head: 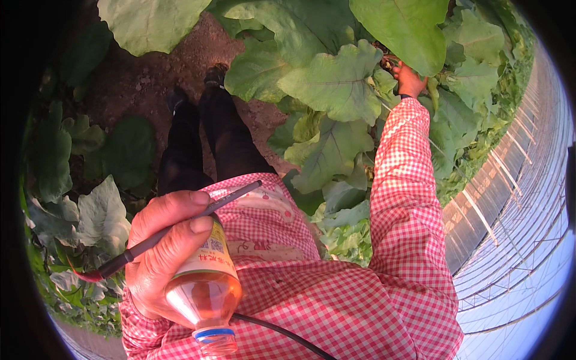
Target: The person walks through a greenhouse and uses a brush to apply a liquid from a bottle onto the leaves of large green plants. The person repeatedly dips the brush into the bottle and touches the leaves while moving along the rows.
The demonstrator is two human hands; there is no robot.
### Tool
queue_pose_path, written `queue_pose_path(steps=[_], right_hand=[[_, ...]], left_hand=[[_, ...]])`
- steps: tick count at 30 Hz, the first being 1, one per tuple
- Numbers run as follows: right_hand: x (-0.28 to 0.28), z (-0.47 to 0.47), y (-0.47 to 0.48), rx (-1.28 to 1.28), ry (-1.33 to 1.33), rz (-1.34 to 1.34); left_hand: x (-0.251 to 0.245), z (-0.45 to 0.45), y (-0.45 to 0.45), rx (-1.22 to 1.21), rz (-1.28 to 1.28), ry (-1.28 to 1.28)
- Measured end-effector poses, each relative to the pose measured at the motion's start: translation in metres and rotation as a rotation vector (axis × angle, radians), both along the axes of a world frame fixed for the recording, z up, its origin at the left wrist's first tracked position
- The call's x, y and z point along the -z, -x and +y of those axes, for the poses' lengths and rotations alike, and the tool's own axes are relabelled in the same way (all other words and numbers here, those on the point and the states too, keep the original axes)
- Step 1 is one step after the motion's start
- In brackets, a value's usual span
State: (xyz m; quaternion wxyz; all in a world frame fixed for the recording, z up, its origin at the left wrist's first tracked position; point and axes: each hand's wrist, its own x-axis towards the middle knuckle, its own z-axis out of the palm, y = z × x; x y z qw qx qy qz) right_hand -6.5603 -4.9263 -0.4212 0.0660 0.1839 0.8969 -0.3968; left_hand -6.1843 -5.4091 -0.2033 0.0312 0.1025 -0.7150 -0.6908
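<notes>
My left hand (166,252), at the lower left, is closed around a clear plastic bottle (204,292) with a printed label, a blue neck ring and orange-red liquid. The bottle's uncapped mouth is towards me. Between that hand's thumb and finger lies a slim dark-handled paintbrush (148,240), its red bristle tip pointing to the lower left. My right hand (409,80) reaches out at the upper right among broad-leaved plants, apparently eggplants. Its fingers touch a reddish stem area beneath a large leaf (407,36); leaves partly hide the fingertips, so any hold is unclear.
Dense leaves (337,83) stand in rows on both sides of a bare soil path (139,83), where my feet are. A thin string (443,153) runs through the right row. A dark cable (288,335) crosses my checked smock. Greenhouse framing (517,225) curves along the right.
</notes>
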Motion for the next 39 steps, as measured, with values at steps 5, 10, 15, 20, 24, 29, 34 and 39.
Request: queue_pose_path(steps=[5, 10, 15, 20, 24, 29, 34, 39], right_hand=[[0.015, 0.019, 0.004, 0.039, -0.089, 0.009], [0.027, 0.035, 0.014, -0.412, -0.582, 0.218], [0.025, 0.025, -0.003, -0.443, -0.881, 0.33], [0.029, 0.017, -0.015, -0.325, -0.927, 0.18], [0.043, 0.021, -0.021, -0.353, -1.077, 0.012], [0.057, 0.021, -0.045, -0.186, -0.518, 0.104], [0.011, 0.036, -0.064, -0.291, -0.576, 0.241], [-0.092, 0.017, -0.13, -0.1, -0.526, 0.064]], left_hand=[[0.0, 0.004, 0.005, -0.028, 0.01, -0.001], [0.002, 0.004, 0.006, -0.018, 0.023, -0.017], [0.001, 0.009, 0.006, -0.052, 0.025, -0.006], [0.001, 0.016, 0.013, -0.055, 0.032, -0.017], [0.003, 0.02, 0.016, -0.061, 0.047, -0.013], [-0.001, 0.025, 0.015, -0.08, 0.088, -0.004], [-0.017, 0.019, 0.016, -0.056, 0.112, 0.043], [-0.048, 0.009, 0.016, 0.043, 0.148, 0.005]])
